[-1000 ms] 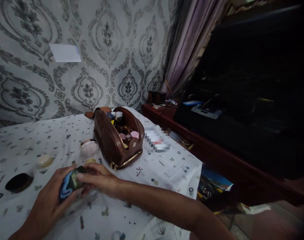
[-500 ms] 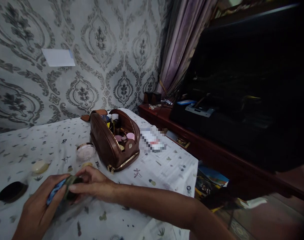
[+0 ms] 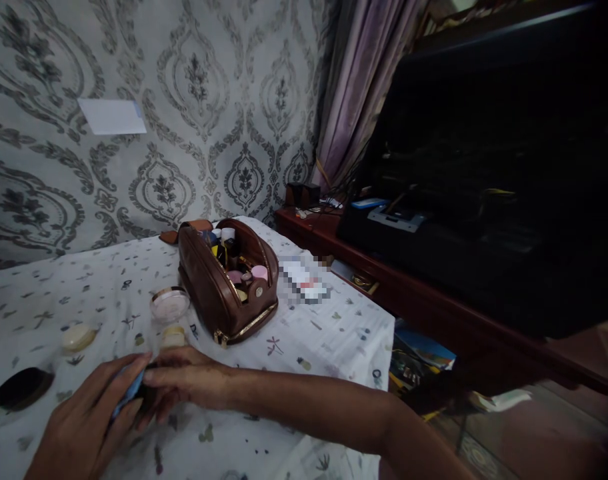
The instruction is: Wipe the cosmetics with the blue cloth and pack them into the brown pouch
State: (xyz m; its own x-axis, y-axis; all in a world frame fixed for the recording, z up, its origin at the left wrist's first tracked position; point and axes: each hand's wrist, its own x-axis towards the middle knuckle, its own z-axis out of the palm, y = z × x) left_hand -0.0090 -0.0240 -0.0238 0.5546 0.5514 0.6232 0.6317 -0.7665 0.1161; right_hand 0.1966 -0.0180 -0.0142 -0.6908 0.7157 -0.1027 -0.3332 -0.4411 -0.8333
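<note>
Both my hands meet low at the left over a white patterned cloth (image 3: 314, 333). My left hand (image 3: 84, 427) curls round a small blue and dark object (image 3: 129, 398), mostly hidden by fingers. My right hand (image 3: 184, 383) pinches the same object from the other side, fingers pressed together. Just beyond them an open brown leather toiletry bag (image 3: 219, 287) stands upright, filled with several small jars and tubes.
A round clear-lidded compact (image 3: 170, 305), a small pale jar (image 3: 173, 335), a cream oval piece (image 3: 77, 337) and a black round lid (image 3: 19, 389) lie on the cloth. A blurred card (image 3: 304, 283) lies right of the bag. A dark wooden cabinet (image 3: 434, 313) with a television runs along the right.
The blue object has turned edge-on and sunk deeper between my hands, so less of it shows. Both hands have dropped slightly toward me. The view has shifted a little to the right.
</note>
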